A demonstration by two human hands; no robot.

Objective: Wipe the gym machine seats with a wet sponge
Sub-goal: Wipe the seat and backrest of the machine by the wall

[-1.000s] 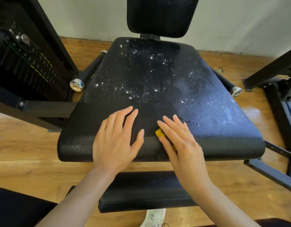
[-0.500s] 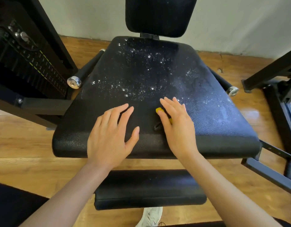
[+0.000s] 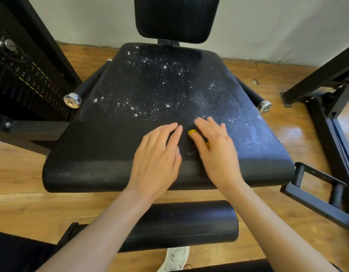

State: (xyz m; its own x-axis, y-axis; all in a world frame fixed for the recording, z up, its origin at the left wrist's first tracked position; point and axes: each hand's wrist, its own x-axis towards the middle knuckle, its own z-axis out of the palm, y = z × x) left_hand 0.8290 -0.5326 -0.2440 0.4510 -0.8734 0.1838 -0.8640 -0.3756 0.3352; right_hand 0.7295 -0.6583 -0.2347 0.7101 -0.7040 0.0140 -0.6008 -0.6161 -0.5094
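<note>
Pressing flat-fingered, right hand (image 3: pixel 215 152) covers the sponge (image 3: pixel 192 132); its axis is hidden.

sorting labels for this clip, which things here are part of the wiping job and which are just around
Part of the job:
seat pad, wet with droplets
yellow sponge under the right hand
left hand, flat on the seat

Just around:
backrest
roller pad
weight stack
white shoe
</note>
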